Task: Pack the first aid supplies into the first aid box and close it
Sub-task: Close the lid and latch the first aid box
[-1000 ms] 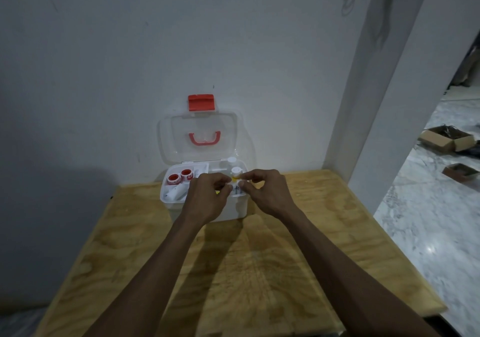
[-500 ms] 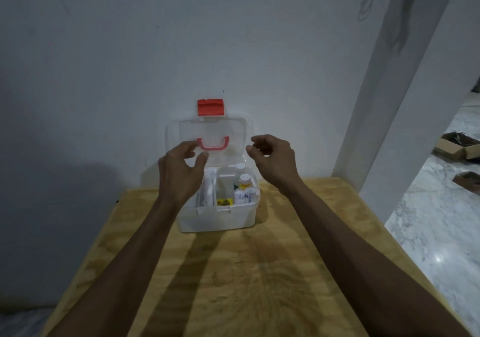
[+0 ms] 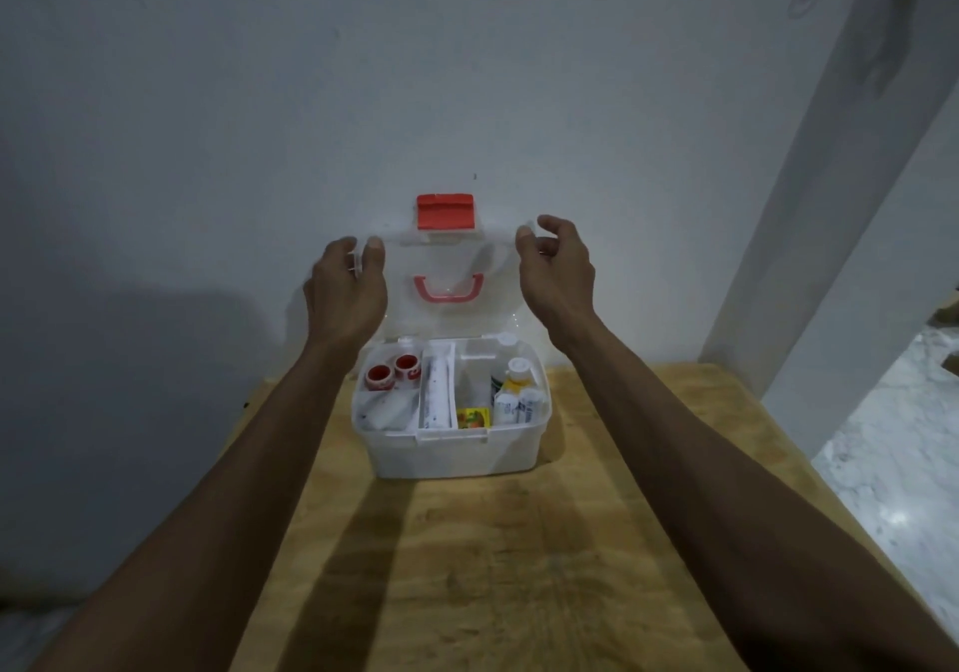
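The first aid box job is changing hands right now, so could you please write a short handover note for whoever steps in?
Left hand: open, at the upper left corner of the lid; whether it touches is unclear.
Right hand: open, at the upper right corner, contact also unclear.
First aid box: on the wooden table, lid upright against the wall, red latch on top.
Inside: two red tape rolls at left, bottles at right, a small yellow packet at the front.
Done: supplies appear packed; none lie on the table.
Left: swing the lid down and snap the latch.
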